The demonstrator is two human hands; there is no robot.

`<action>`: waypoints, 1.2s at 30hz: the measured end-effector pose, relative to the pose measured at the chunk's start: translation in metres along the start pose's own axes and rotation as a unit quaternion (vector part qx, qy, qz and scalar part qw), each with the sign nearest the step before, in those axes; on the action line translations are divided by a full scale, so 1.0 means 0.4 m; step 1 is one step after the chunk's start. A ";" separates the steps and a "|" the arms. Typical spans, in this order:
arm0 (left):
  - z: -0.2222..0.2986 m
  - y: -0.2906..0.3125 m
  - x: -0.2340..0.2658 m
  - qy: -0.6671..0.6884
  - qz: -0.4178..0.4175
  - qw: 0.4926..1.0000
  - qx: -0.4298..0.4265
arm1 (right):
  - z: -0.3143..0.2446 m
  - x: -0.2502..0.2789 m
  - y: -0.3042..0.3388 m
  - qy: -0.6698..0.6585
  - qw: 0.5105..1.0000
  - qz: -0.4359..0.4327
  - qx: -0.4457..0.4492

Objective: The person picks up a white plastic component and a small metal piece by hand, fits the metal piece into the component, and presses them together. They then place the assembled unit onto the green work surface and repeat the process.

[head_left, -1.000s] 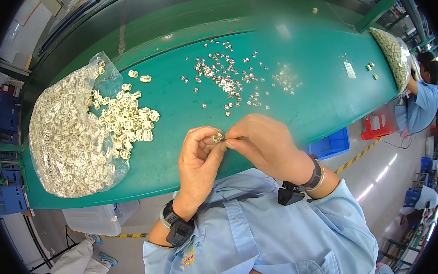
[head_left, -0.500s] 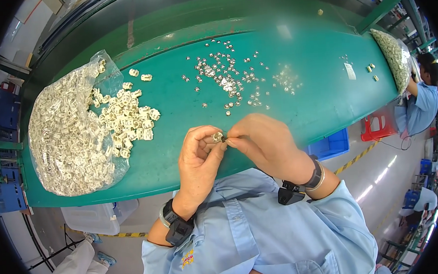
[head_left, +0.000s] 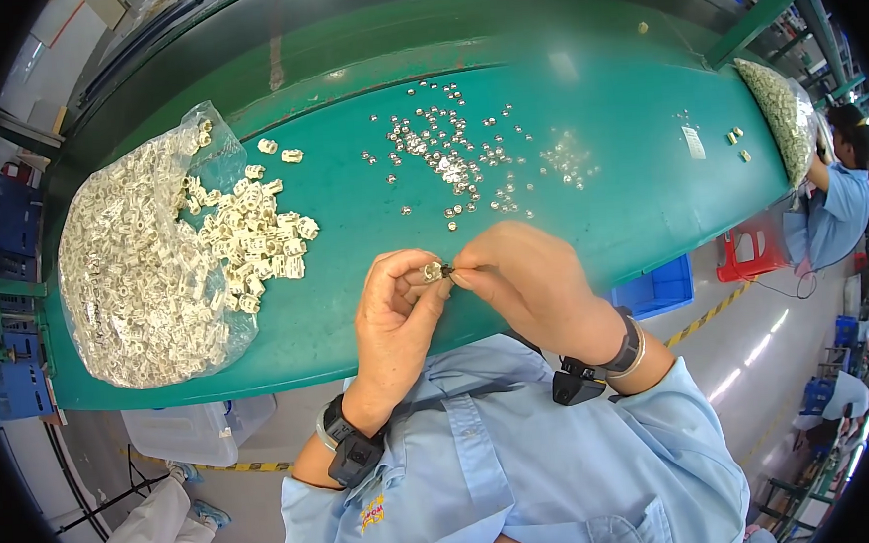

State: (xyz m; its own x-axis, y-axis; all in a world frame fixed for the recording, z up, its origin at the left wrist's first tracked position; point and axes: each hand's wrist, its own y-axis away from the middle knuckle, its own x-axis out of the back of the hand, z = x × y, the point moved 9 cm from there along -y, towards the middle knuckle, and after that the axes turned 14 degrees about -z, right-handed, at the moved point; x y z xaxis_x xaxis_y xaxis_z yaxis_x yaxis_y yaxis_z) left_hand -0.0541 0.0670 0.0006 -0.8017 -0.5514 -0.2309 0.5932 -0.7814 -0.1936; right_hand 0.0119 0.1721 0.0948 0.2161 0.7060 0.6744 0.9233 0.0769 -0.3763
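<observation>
A small cream part (head_left: 432,272) sat between the thumb and fingers of the left hand (head_left: 395,319), closed on it, above the green table (head_left: 328,323) near its front edge. The thumb and forefinger of the right hand (head_left: 526,276) were pinched together at the part's right end; whether they gripped something tiny could not be told. Beyond the hands lay scattered shiny metal pieces (head_left: 451,166), and to the left a heap of similar cream parts (head_left: 253,233) at the mouth of a clear plastic bag (head_left: 137,280)
</observation>
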 end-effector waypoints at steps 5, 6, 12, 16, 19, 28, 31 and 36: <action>0.008 -0.001 -0.002 -0.022 0.001 1.000 0.002 | 0.006 -0.006 -0.008 -0.024 1.000 -0.011 0.000; 0.007 -0.001 -0.002 -0.021 0.002 1.000 0.002 | 0.007 -0.007 -0.009 -0.024 1.000 -0.011 0.000; 0.001 0.001 0.000 -0.011 0.001 1.000 0.001 | 0.015 -0.014 -0.017 -0.039 0.999 -0.025 -0.019; -0.003 0.002 0.000 -0.012 0.001 1.000 0.006 | 0.014 -0.018 -0.020 -0.031 0.999 -0.034 -0.016; -0.001 0.002 -0.001 -0.013 0.004 1.000 0.008 | 0.014 -0.024 -0.021 -0.029 0.999 -0.035 -0.012; 0.007 0.001 -0.002 -0.026 0.001 1.000 0.000 | 0.017 -0.028 -0.025 -0.026 0.999 -0.039 -0.008; 0.009 0.001 -0.003 -0.029 0.000 1.000 -0.002 | 0.016 -0.029 -0.026 -0.023 0.999 -0.039 -0.007; 0.009 0.001 -0.003 -0.032 -0.001 1.000 -0.001 | 0.018 -0.031 -0.025 -0.020 0.999 -0.040 -0.013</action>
State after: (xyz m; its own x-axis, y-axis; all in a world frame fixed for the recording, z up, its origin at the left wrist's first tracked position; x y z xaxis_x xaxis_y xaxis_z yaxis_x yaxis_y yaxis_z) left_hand -0.0530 0.0663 0.0044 -0.8055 -0.5677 -0.1701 0.5922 -0.7814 -0.1967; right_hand -0.0022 0.1676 0.0857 0.1283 0.7263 0.6753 0.9452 0.1167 -0.3050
